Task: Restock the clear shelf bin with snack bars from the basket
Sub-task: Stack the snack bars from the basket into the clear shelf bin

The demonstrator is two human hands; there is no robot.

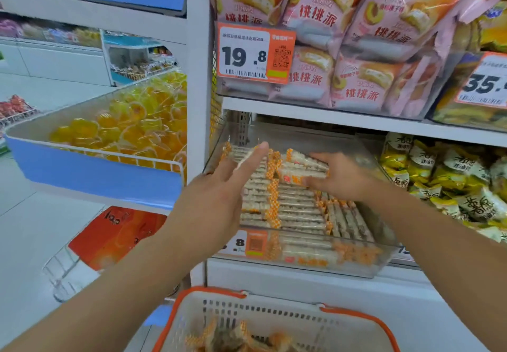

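Down at the very bottom, a white basket (pixel 274 313) with an orange rim is sitting close to the person, and a few snack bars (pixel 238 338) in orange and clear wrappers are lying inside it, looking blurry. Just past the basket, two bare arms are reaching up and forward to the shelf. The left hand (pixel 219 187) is hanging over the left side of the clear shelf bin (pixel 365 266), with its fingers straight and close together and pointing up into the bin; it is holding nothing that I can see. The right hand (pixel 337 176) is lying over a small bunch of bars (pixel 299 167) at the back of the bin, with its fingers curling round them. Under both hands, many more bars are lying in neat rows, filling the bin. An orange price tag (pixel 255 244) is sticking on the front of the bin. To the right, yellow snack bags (pixel 450 176) are sitting on the same shelf. To the left, a wire bin of yellow jelly cups (pixel 123 129) is sticking out. Higher up and farther back, pink cake bags (pixel 356 36) are piling up behind another price tag (pixel 255 54) that is showing 19.8.
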